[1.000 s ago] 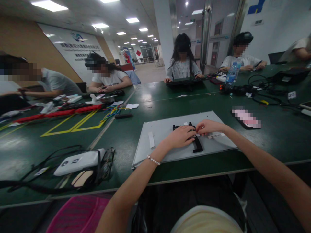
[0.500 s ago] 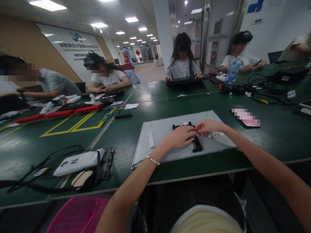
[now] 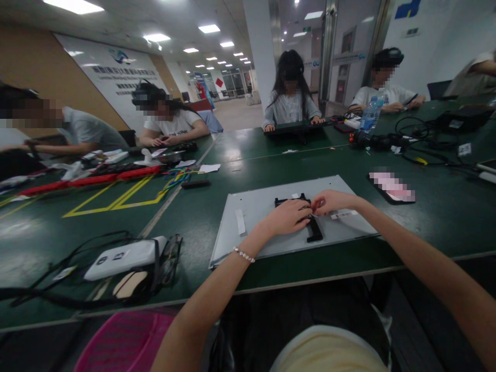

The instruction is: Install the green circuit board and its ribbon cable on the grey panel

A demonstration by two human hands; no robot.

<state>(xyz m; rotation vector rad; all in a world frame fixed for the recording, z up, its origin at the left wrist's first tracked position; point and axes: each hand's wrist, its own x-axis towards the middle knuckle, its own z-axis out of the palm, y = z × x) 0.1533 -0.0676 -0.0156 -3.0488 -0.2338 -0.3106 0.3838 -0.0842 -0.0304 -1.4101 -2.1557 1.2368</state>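
Observation:
A flat pale-grey panel (image 3: pixel 263 202) lies on the green table near its front edge. On the panel's middle sits a black T-shaped bracket (image 3: pixel 314 231), partly covered by my fingers. My left hand (image 3: pixel 289 216) lies over the bracket, palm down, with its fingers stretched across it. Just right of it, my right hand (image 3: pixel 329 201) has thumb and fingertips pinched together at the bracket, close to the left fingertips. What the pinch holds is hidden. White labels, one of them a strip (image 3: pixel 241 222), are stuck on the panel.
A pink-patterned phone (image 3: pixel 392 187) lies right of the panel. At left are a white device (image 3: pixel 124 258) with black cables and a beige mouse (image 3: pixel 130 285). A dark bar (image 3: pixel 196 184) lies beyond. Several people sit around the table; one across handles a dark panel (image 3: pixel 296 130).
Both hands stay in nearly the same place on the bracket. The view has shifted very slightly.

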